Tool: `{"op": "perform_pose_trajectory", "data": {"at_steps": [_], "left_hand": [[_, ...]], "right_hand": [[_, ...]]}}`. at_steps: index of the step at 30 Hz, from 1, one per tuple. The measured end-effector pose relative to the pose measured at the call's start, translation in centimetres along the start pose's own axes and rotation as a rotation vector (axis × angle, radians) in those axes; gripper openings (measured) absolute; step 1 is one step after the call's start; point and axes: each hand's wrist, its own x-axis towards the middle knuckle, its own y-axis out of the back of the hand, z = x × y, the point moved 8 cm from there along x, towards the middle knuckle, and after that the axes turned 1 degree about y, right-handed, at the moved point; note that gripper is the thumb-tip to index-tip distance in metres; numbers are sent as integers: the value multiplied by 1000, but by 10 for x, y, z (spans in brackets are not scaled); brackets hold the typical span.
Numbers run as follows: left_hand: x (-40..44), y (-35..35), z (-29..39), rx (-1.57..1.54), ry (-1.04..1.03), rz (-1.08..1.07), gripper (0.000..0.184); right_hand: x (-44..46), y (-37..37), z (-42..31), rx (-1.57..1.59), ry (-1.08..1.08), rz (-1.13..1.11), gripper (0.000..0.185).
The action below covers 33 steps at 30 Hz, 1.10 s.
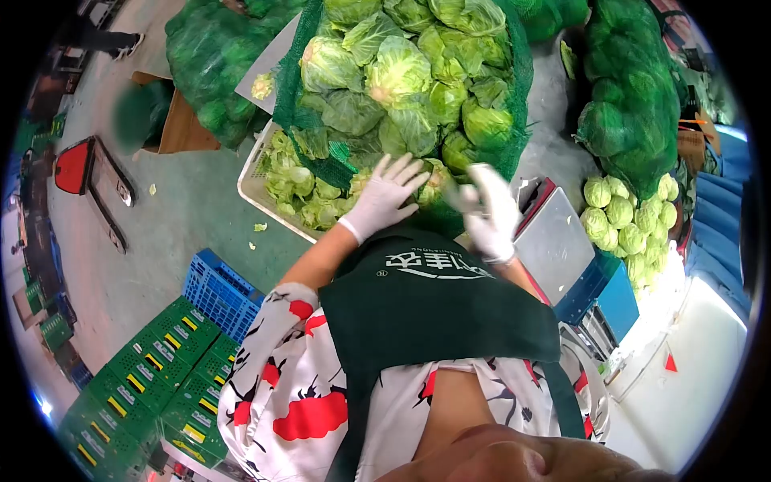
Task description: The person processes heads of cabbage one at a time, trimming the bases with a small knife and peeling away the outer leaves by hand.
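My left hand (389, 193), in a white glove, has its fingers stretched out at the near edge of a heap of cabbages (397, 72). Its fingertips are close to a pale cabbage (434, 181), and whether they touch it is unclear. My right hand (489, 210), also gloved, is to the right of that cabbage. Motion smears its fingers, so what it holds, if anything, cannot be made out. The heap lies in an opened green mesh sack (518, 88). Below the sack, a white crate (253, 173) contains loose cabbage leaves (291, 178).
Full green mesh sacks (630, 96) stand at the right, by a pile of trimmed cabbages (630, 213). A metal-topped stand (552, 241) is near my right arm. At left are a blue crate (221, 293), stacked green crates (152, 365) and a red pallet jack (76, 166).
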Motion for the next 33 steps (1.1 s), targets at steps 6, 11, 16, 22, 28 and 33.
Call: {"op": "perform_pose_trajectory", "data": {"at_steps": [6, 11, 16, 22, 28, 33], "left_hand": [[-84, -41, -93, 239, 200, -98, 59], [-110, -4, -109, 53, 459, 150, 55], [-28, -63, -40, -561, 543, -75, 108], [-21, -75, -54, -666, 694, 29, 119], [-27, 8, -49, -143, 750, 67, 109], [-20, -43, -40, -314, 737, 86, 120]], "right_hand": [[-37, -90, 65, 113, -354, -215, 18], [-86, -80, 120, 50, -670, -385, 20], [-94, -107, 114, -130, -636, -380, 27], [-96, -115, 115, 441, -1063, -520, 38], [-81, -145, 82, 802, -1095, -629, 44], [-81, -129, 89, 333, -570, -338, 30]]}}
